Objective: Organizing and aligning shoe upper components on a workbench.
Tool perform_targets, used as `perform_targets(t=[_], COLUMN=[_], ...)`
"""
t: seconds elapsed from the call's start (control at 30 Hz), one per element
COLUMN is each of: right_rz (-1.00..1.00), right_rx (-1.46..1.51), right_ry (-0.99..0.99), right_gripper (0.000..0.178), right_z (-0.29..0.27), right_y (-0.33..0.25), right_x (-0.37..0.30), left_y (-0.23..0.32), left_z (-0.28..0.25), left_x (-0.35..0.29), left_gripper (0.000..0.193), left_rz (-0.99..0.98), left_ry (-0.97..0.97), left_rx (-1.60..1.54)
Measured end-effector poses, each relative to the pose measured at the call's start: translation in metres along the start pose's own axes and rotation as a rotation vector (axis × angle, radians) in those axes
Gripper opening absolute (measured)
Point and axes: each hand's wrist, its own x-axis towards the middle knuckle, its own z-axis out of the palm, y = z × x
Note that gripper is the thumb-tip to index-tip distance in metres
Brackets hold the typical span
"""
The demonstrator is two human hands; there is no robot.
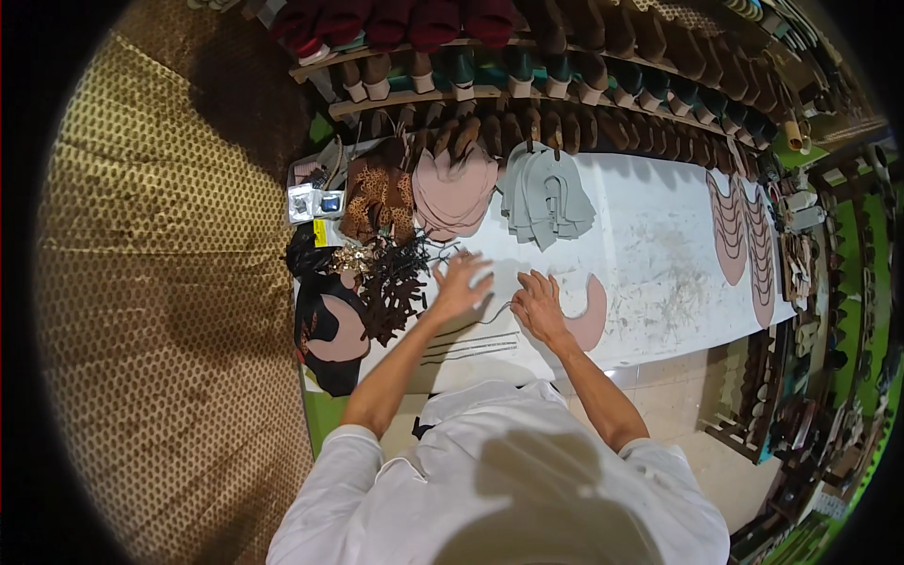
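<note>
My left hand [460,286] is over the white table [650,254], its fingers spread and nothing seen in them. My right hand [540,306] rests lower on the surface, fingers bent, its thumb side closed at the end of a thin dark strip [482,323]. That strip curves away to the left, below my left hand. Several straight dark strips [471,347] lie nearer to me, side by side. Beside my right wrist lies a curved pink shoe-upper piece [590,315], partly hidden by the forearm. Left of my left hand is a heap of dark brown straps [391,292].
Fanned pink pieces [454,193], grey pieces [546,198] and leopard-print pieces [379,193] lie along the back. Black and pink uppers [334,334] sit at the left edge. Overlapping pink pieces [728,231] lie far right. Racks of shoe lasts [518,71] stand behind the table.
</note>
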Motion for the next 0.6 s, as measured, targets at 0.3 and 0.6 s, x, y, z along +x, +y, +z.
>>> perform_targets(t=[0.3, 0.6], right_rz=[0.042, 0.238], right_rx=[0.03, -0.12], right_ry=[0.021, 0.096], right_gripper=[0.014, 0.012], right_z=[-0.051, -0.089], right_y=[0.031, 0.101], right_x=[-0.064, -0.16], left_y=[0.078, 0.095], left_z=[0.054, 0.096], left_x=[-0.041, -0.032], left_gripper=[0.038, 0.02], left_rz=[-0.121, -0.003], left_ry=[-0.438, -0.4], left_rx=[-0.006, 0.138])
